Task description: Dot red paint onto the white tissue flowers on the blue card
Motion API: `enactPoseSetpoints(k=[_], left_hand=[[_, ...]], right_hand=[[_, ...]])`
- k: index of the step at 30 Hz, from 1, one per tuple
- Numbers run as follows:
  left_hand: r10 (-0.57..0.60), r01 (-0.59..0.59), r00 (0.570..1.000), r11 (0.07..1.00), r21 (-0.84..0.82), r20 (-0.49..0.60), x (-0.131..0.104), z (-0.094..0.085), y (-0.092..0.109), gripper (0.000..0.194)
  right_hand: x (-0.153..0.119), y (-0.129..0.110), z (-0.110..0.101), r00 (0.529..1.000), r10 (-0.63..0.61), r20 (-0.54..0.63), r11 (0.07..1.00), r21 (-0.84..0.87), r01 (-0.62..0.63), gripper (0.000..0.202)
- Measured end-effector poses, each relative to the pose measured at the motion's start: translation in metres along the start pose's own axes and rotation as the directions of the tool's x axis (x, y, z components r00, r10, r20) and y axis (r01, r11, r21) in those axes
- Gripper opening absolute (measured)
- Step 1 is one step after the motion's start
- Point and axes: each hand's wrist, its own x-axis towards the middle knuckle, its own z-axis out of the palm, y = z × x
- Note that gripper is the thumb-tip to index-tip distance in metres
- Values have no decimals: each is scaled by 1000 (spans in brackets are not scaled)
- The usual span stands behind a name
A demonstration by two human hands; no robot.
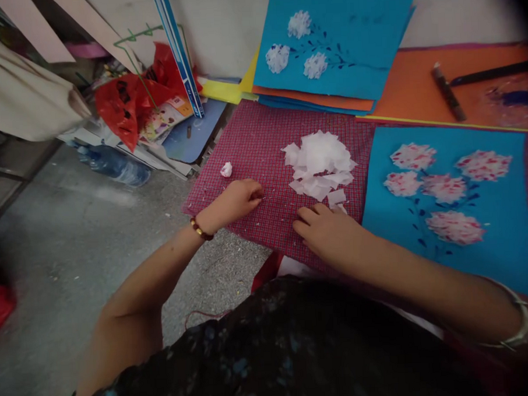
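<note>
A loose pile of thin white paper pieces (321, 157) lies on the red checked cloth (261, 140). Just below the pile, my right hand (324, 227) rests with its fingers apart, close to a few stray pieces and holding nothing I can see. Further left, my left hand (242, 199) is closed over the cloth, its fingers curled together; whatever they may hold is hidden. A small crumpled white paper ball (226, 169) sits above my left wrist. To the right lies a blue sheet (382, 210) with several pink-and-white paper flowers and dark painted leaves.
Behind the pile, another blue sheet (348, 36) bears three white flowers. An orange sheet (408, 86) holds a marker (448, 92) and a dark brush (495, 71). Left of the table are a red plastic bag (120, 105) and a plastic bottle (118, 165).
</note>
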Motion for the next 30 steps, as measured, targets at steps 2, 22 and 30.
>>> enactPoseSetpoints(k=[2, 22, 30], left_hand=[[-7, 7, 1000, 999, 43, -5, -1, 2, 4, 8], [-73, 67, 997, 970, 235, 15, -6, -1, 19, 15], [-80, 95, 995, 955, 282, -64, -3, 8, 17, 13]], right_hand=[[0, -1, 3, 1000, -4, -24, 1000, -13, 4, 21], [-49, -7, 19, 991, -53, -120, 998, 35, 57, 20], [-51, -9, 15, 995, -32, -89, 998, 60, 37, 19]])
